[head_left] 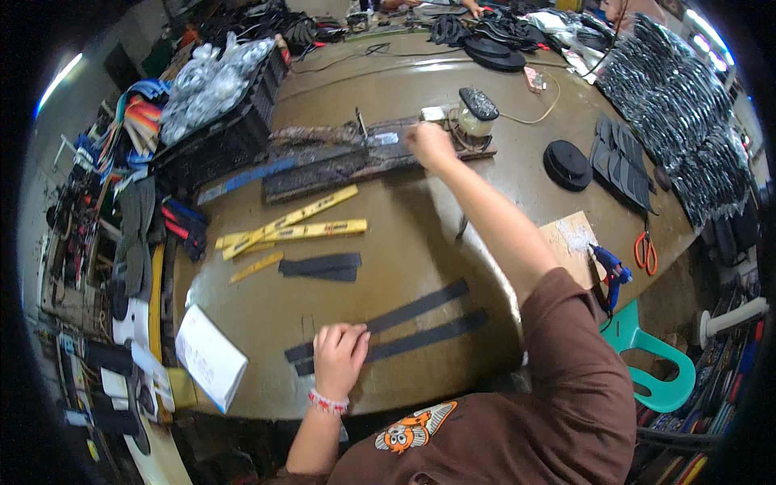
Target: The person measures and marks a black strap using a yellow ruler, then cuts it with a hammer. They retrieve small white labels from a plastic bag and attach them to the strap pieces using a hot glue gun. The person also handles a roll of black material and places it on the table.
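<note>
Brown cloth of the person's shirt (517,412) fills the lower edge. Just beyond it, the left hand (339,356), fingers bent, lies over two long black strips (428,332) near their left ends; whether it pinches them cannot be told. The strips lie side by side, slanting, on the tabletop (242,315). A notebook (212,357) lies to the left. Farther on are short black pieces (322,267), then crossed yellow bars (323,229). Beyond these, the right hand (430,147) is curled at a dark board (323,176), beside a jar (477,123); its grip seems hidden, so what it grasps, if anything, cannot be told. A black crate (222,133) full of clear bags (206,85) stands left of the board.
</note>
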Available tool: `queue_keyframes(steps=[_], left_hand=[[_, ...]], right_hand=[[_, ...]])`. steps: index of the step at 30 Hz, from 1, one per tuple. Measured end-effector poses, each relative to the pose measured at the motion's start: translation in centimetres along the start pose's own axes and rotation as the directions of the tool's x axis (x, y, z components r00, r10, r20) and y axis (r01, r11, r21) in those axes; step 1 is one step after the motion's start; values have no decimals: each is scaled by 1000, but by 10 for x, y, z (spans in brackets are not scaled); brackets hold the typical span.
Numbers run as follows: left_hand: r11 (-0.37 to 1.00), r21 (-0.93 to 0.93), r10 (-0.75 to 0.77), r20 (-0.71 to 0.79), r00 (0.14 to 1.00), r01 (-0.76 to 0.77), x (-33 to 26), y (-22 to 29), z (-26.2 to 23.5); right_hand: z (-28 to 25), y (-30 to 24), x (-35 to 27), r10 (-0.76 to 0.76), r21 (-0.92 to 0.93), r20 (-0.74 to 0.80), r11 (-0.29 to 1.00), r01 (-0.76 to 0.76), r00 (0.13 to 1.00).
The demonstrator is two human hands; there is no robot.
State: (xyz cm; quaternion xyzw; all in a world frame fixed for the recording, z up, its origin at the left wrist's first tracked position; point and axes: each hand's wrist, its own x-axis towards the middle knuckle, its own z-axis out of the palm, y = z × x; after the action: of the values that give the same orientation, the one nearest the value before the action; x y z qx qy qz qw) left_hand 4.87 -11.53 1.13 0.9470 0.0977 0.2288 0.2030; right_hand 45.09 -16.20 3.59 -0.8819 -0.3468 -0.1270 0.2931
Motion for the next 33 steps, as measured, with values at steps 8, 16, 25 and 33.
queue_keyframes(steps=[8, 16, 25, 33], left_hand=[[995, -70, -63, 50, 997, 66, 6, -8, -3], [918, -383, -51, 143, 988, 102, 33, 15, -14], [-35, -992, -379, 129, 916, 125, 27, 90, 32], [240, -925, -234, 240, 942, 295, 3, 102, 70]], right_hand=[[45, 12, 31, 131, 159, -54, 980, -121, 990], [-11, 0, 7, 91, 112, -319, 992, -58, 943], [-112, -100, -267, -588, -142, -183, 809, 571, 788], [-188, 23, -356, 486, 298, -627, 872, -389, 609]])
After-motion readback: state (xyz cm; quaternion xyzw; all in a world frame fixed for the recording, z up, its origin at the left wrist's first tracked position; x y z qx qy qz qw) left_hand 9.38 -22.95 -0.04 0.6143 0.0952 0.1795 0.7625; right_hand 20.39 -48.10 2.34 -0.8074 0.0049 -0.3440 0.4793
